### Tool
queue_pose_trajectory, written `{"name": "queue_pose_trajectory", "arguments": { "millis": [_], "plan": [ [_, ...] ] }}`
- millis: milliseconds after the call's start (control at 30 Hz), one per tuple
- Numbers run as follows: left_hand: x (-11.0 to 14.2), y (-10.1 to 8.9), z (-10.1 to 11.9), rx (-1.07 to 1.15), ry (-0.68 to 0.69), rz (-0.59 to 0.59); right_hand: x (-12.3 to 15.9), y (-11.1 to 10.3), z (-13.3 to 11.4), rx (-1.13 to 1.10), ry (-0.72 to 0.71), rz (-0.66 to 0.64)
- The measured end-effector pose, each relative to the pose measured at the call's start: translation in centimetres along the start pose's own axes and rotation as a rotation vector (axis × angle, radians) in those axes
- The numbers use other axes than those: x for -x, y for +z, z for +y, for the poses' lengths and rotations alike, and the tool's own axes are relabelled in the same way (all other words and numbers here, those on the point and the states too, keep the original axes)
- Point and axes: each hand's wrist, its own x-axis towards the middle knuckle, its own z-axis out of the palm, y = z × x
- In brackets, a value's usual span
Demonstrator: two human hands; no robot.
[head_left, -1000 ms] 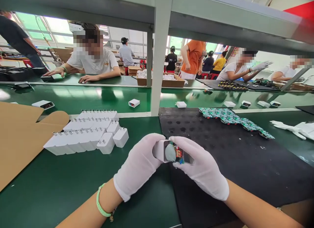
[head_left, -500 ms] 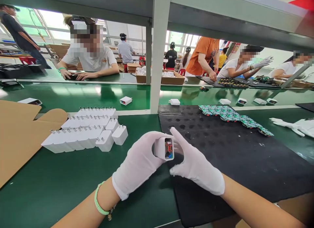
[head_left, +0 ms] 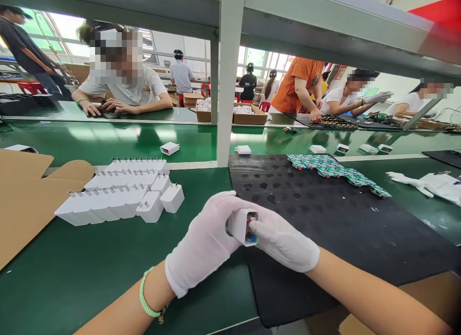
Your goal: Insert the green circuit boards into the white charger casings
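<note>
Both my hands wear white gloves and meet over the edge of the black mat. My left hand (head_left: 203, 244) grips the closed end of a white plastic charger casing (head_left: 239, 227). My right hand (head_left: 284, 239) pinches its open end, where a small circuit board with coloured parts (head_left: 252, 228) sits inside, partly hidden by my fingers. To the left of my left hand, rows of white wall chargers (head_left: 115, 193) stand on the green conveyor belt (head_left: 90, 277), their metal pins upward.
A black dotted mat (head_left: 324, 258) lies right of my hands, with overlapping green circuit boards (head_left: 334, 167) along its far edge. A cardboard sheet (head_left: 21, 200) lies at the left. A metal post (head_left: 226, 85) rises ahead, and co-workers sit beyond a farther belt.
The casing has turned, its open end now tilted toward my right hand. My right hand has closed in from below to grip that end. The view has shifted slightly.
</note>
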Motion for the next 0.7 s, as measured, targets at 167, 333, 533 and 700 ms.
{"name": "queue_pose_trajectory", "arguments": {
  "millis": [167, 333, 533, 700],
  "plan": [
    [0.4, 0.7, -0.8, -0.092, 0.168, 0.038, 0.1, -0.1, 0.0, 0.023, -0.029, 0.034],
    [1.0, 0.7, -1.3, -0.145, 0.126, -0.008, -0.3, 0.0, -0.1, 0.082, -0.050, 0.023],
    [-0.7, -2.6, -1.7, -0.212, -0.250, 0.037, -0.5, -0.8, 1.1, -0.137, -0.064, -0.073],
    [-8.4, -6.4, -5.7, -0.438, -0.353, -0.044, -1.5, -1.8, 2.3, -0.230, -0.086, 0.030]
  ]
}}
